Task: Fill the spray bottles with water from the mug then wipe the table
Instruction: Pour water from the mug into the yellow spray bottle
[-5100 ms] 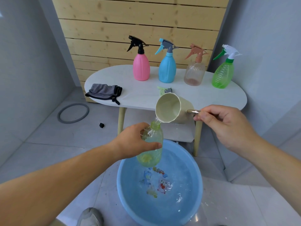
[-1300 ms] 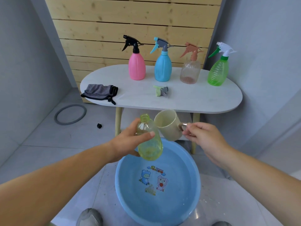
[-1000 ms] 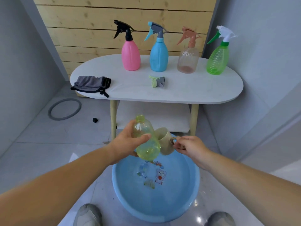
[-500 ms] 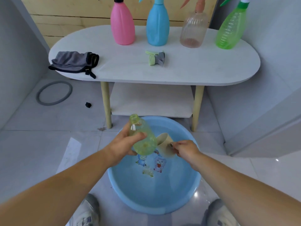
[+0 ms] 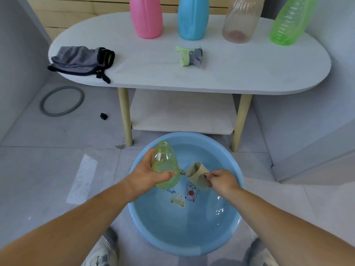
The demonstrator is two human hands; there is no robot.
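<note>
Mug [image 5: 197, 175], beige, is tipped mouth-down into the water of the blue basin [image 5: 226, 244], pinched by its handle in the right hand [image 5: 222, 181]; for a good scoop, sink the rim fully, then level it before lifting. Left hand [image 5: 148, 175] wraps the uncapped yellow-green bottle [image 5: 165, 166], held neck-up above the basin, apparently part-filled. Its trigger cap [image 5: 189, 56] lies on the white table [image 5: 230, 77].
</note>
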